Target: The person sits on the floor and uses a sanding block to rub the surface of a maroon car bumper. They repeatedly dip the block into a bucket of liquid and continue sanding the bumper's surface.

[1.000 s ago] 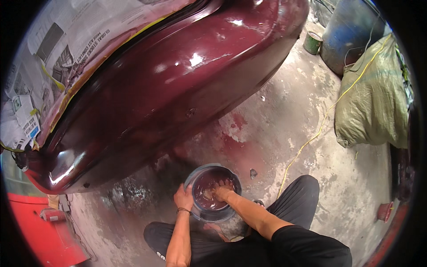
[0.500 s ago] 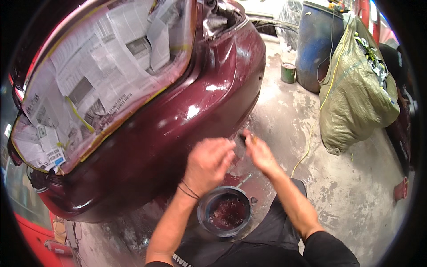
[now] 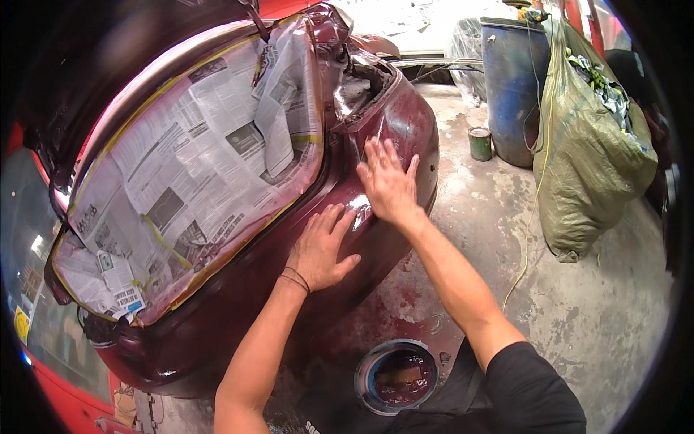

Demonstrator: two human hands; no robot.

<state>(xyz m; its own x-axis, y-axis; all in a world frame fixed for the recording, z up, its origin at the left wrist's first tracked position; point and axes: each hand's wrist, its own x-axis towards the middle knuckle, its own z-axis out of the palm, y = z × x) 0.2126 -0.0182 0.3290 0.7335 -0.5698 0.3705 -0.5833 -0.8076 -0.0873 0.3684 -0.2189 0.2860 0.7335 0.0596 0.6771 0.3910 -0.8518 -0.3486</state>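
A glossy dark maroon car rear end [image 3: 253, 296] curves across in front of me. My left hand [image 3: 322, 249], with thin dark bands at the wrist, lies flat along the upper edge of its bumper, fingers extended. Farther right, my right hand [image 3: 390, 181] is spread over the rear corner, fingers apart and slightly blurred; it appears to rest on the wet-looking surface. Neither hand holds anything. Printed newspaper sheets [image 3: 195, 145], edged with yellow tape, cover the trunk opening just beyond my hands.
On the floor below my arms stands a round bucket [image 3: 361, 380] with dark red liquid and a brownish block inside. A blue barrel [image 3: 515, 90], a small green can [image 3: 480, 144] and a stuffed olive sack [image 3: 585, 181] stand to the right. A yellow cord [image 3: 531, 224] trails along the floor.
Both hands have moved up from above the bucket onto the car's rear; the right went farther toward the corner. My fingers have opened out. The view has shifted, and a brownish block now shows in the bucket.
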